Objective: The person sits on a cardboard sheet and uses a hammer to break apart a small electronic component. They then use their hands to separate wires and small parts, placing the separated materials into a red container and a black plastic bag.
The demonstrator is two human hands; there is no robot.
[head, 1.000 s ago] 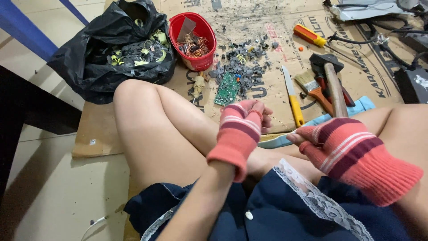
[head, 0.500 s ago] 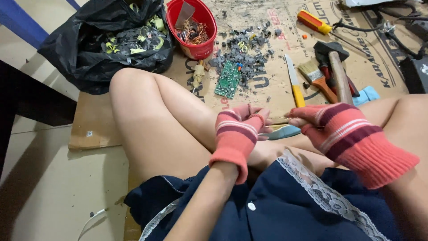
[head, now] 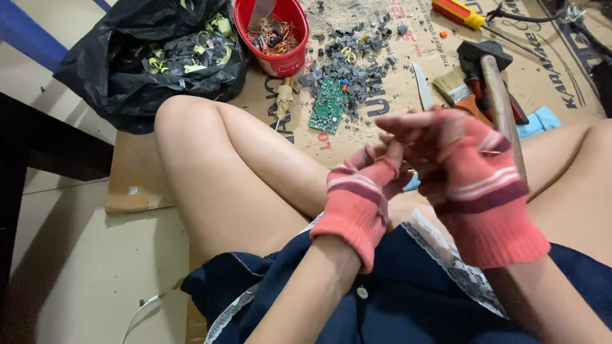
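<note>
- The flattened cardboard sheet (head: 395, 95) covers the floor ahead of the person's crossed legs; its left edge ends beside bare pale floor (head: 70, 267), where there is open room.
- A black plastic bag (head: 134, 70) of dark scrap and yellow-green bits sits at the upper left, touching the red bucket (head: 284, 60) of copper wire.
- A hammer (head: 494, 83) lies at the right, its wooden handle running toward the right hand, with a paintbrush (head: 452, 86) just beside it.
- The right hand (head: 468, 169), in a pink striped fingerless glove, is raised above the lap, its fingers (head: 408, 121) stretched leftward and close together; whether they pinch anything I cannot tell, the hand is blurred.
- The left hand (head: 366, 188), gloved alike, sits just under it, fingers curled and touching the right hand's.
- A green circuit board (head: 328, 105) lies flat beyond the hands, well apart from them, at the edge of a heap of grey fragments (head: 354, 60).
</note>
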